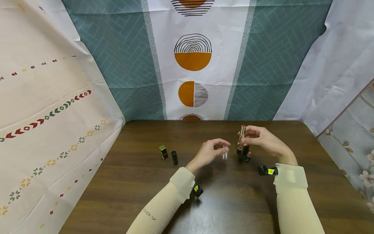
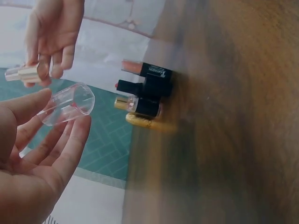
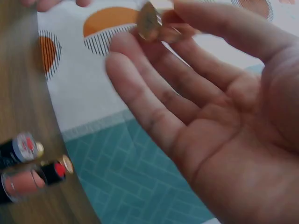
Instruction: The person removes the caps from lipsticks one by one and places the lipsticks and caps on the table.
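Observation:
In the head view my left hand (image 1: 206,153) pinches a clear, hollow cap (image 1: 225,153) just above the table. The left wrist view shows this cap (image 2: 70,105) between thumb and fingers, see-through. To its right, my right hand (image 1: 266,143) grips a gold lipstick (image 1: 242,131) by its tube, raised upright. The right wrist view catches only the lipstick's gold end (image 3: 148,22), blurred. Below the right hand several lipsticks stand close together, among them a black one with a peach section (image 2: 133,67) and one with a red tip (image 3: 60,170). Cap and gold lipstick are apart.
On the left part of the brown table (image 1: 131,191) stand a black-and-gold lipstick case (image 1: 164,152) and a black tube (image 1: 174,157), side by side. A patterned cloth (image 1: 193,110) hangs behind the table's far edge.

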A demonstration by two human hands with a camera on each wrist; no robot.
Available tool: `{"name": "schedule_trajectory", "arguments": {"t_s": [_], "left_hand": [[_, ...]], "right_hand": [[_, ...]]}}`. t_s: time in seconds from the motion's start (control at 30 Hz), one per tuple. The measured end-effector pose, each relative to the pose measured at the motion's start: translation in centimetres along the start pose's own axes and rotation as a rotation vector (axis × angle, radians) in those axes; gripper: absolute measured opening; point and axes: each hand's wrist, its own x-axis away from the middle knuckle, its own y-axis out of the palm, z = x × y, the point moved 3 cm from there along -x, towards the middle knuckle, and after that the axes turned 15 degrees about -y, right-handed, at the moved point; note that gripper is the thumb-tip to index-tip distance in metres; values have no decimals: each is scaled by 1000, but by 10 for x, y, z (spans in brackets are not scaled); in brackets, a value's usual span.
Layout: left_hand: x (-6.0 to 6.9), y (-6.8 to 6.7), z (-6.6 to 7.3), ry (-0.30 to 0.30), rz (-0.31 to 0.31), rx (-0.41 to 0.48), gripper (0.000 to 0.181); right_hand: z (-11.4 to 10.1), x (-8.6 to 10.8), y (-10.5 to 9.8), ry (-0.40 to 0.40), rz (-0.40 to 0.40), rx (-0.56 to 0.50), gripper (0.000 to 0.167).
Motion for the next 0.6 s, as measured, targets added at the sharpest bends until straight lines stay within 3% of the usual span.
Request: {"name": "schedule_trajectory", "arguments": {"t_s": [0.23, 0.6], "left_hand": [[-4, 17, -6, -3, -25, 7, 25], [-3, 47, -14, -14, -76, -48, 23]], "right_hand": [[7, 14, -2, 61, -149, 4, 28], [20, 31, -3, 70, -316, 37, 22]]}}
